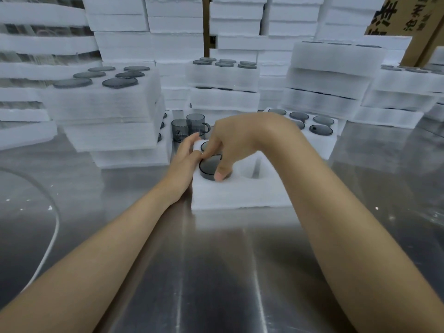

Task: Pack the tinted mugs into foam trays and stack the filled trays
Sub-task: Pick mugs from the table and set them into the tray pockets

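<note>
The tinted mug (212, 168), half sunk in a foam tray (240, 193) pocket under the right hand (230, 145), is pinched by that hand while the tray is steadied by the left hand's (186, 155) straight fingers; pressed askew, foam could be torn.

A brushed stainless-steel table (216, 272) fills the view from 3 through 6 to 9 o'clock. Its dull sheen carries pale streaks of reflected light (258, 284) that run towards the viewer. Small white specks (376, 208) lie on it. At 8 o'clock a thin white cord (51, 239) curves across the metal. At 1 o'clock stands a brown cardboard box (422, 32) with black printed characters. At 12 o'clock a narrow brown upright strip (206, 25) shows.
</note>
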Tool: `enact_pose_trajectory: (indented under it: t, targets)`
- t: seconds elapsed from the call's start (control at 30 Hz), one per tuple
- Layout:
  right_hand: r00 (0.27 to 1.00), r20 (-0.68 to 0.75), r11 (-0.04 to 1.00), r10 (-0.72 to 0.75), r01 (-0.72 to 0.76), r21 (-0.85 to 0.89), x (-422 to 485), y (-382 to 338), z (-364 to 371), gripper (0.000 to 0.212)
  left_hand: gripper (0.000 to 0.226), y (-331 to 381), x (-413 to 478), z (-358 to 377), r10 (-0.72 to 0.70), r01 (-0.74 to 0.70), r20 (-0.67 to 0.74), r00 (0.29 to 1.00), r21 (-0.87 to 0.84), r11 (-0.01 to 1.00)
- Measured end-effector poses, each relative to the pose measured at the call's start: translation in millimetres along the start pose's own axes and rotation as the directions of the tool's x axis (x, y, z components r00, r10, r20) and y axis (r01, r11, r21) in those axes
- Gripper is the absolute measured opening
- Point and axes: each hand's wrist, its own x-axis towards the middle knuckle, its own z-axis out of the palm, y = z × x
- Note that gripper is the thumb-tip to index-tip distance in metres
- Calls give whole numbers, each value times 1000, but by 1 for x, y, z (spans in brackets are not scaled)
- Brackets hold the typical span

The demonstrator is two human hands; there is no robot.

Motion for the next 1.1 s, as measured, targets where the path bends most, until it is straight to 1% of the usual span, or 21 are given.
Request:
enact_pose_trajectory:
  t: [0.07, 0.17, 0.3, 0.37, 0.4, 0.47, 0.53, 0.57, 0.63, 0.7, 0.77, 0.87, 0.93, 1.0, 1.03, 1.1]
  targets:
    - [1000, -5, 999, -2, 2, 38, 2, 2, 1, 43, 50, -1, 0, -1, 10, -10, 3, 1000, 5, 1000]
    - [999, -30, 997, 36, -34, 64, 12, 1, 6, 44, 52, -2, 1, 0, 7, -7, -1, 1000, 10, 1000]
    - [998, 4, 987, 63, -63, 149, 13, 4, 4, 46, 54, 1, -4, 0, 0, 0, -20, 1000, -4, 1000]
    - [996, 2, 978, 86, -84, 193, 7, 6, 3, 47, 54, 2, -3, 0, 1, -1, -8, 1000, 6, 1000]
    - [994, -18, 980, 104, -100, 175, 6, 5, 4, 47, 54, 2, -3, 0, -1, 1, -3, 1000, 8, 1000]
    - [987, -73, 988, 142, -137, 75, 8, -2, 9, 50, 59, 2, -3, 0, -8, 8, -2, 1000, -11, 1000]
    - [974, -134, 983, 185, -186, 8, 9, -11, 14, 41, 62, 3, -4, 0, 1, -1, -2, 1000, -25, 1000]
    - [967, -150, 978, 205, -208, -7, 9, -14, 15, 38, 59, 3, -4, 1, 11, -11, 0, 1000, -29, 1000]
    - [966, -125, 973, 226, -230, -21, 5, -17, 12, 43, 54, 2, -4, 1, 12, -12, -1, 1000, -38, 999]
    - [971, -101, 975, 215, -220, -40, 1, -18, 9, 60, 52, 2, -4, 1, 12, -12, -6, 1000, -22, 1000]
    - [975, -119, 977, 191, -200, -73, -2, -21, 8, 64, 53, 1, -3, 1, 22, -22, -5, 1000, -4, 1000]
    - [980, -134, 970, 149, -171, -173, 0, -30, 10, 53, 56, 2, -2, 1, 11, -11, 25, 1000, 2, 1000]
    - [986, -86, 961, 142, -158, -225, 3, -38, 12, 35, 65, 5, -6, 0, 27, -26, 54, 998, -11, 1000]
    - [988, 7, 962, 154, -148, -230, 9, -43, 14, 14, 65, 7, -10, 1, 53, -55, 63, 997, 29, 998]
    - [986, 48, 963, 157, -142, -229, 12, -43, 16, 9, 64, 6, -11, 1, 54, -56, 57, 997, 32, 998]
    - [982, 85, 961, 167, -143, -235, 15, -42, 20, 10, 67, 7, -10, 2, 19, -19, 45, 999, -8, 1000]
